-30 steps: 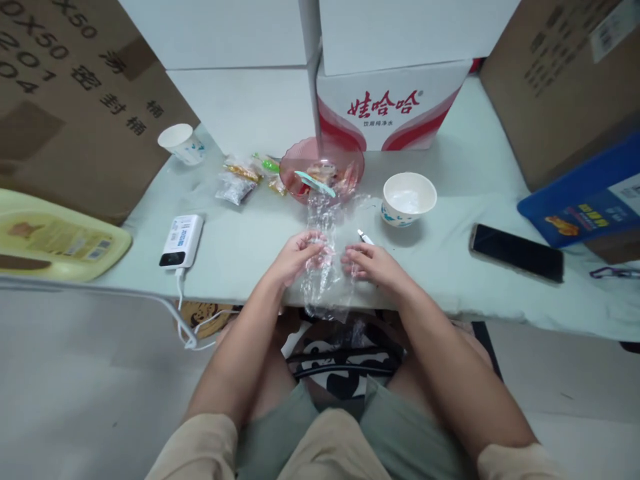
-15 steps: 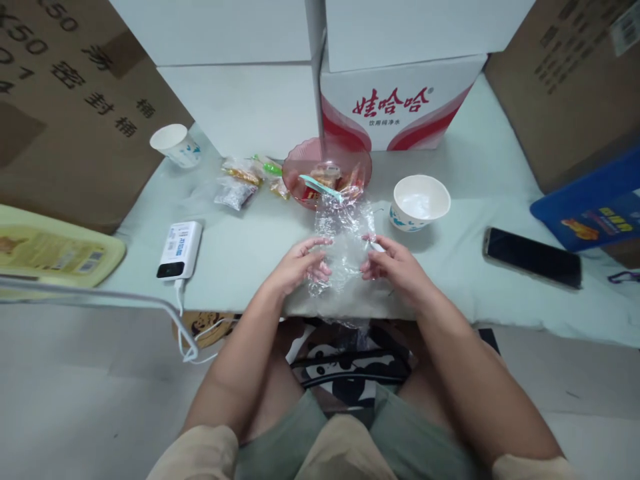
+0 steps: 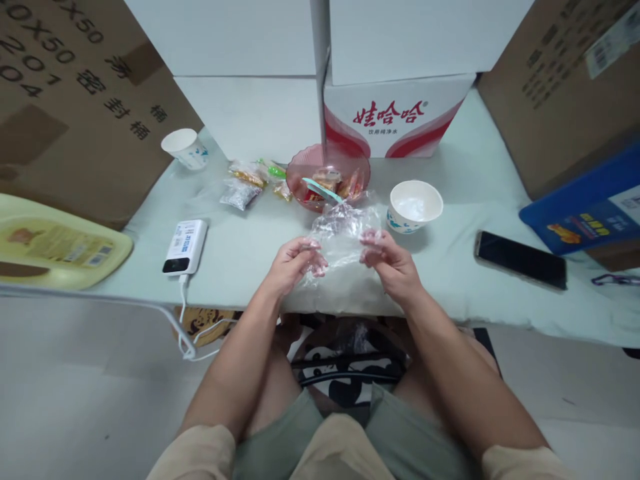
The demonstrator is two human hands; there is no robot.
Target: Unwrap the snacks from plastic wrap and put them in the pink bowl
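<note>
Crinkled clear plastic film (image 3: 345,233) stretches between my two hands over the front of the table; whether it is a bag or a loose sheet I cannot tell. My left hand (image 3: 295,265) pinches its left side, fingers curled. On the right side, my right hand (image 3: 393,263) grips it between thumb and fingers. The film's far end reaches up to a pink scalloped bowl (image 3: 305,163) holding wrapped snacks. A light-blue strip (image 3: 323,190) lies across that bowl. Just beyond my right hand stands a white paper bowl (image 3: 413,213) with a blue pattern.
Left of the pink bowl lie several small packets (image 3: 243,193) and a tipped paper cup (image 3: 187,150). A power bank (image 3: 184,247) with a white cable sits front left, near a yellow jug (image 3: 65,247). A phone (image 3: 520,260) lies right. White cartons (image 3: 400,120) line the back.
My right hand's fingers have closed up more on the film, and a small white piece seen by them earlier no longer shows. The film is bunched farther up, toward the pink bowl.
</note>
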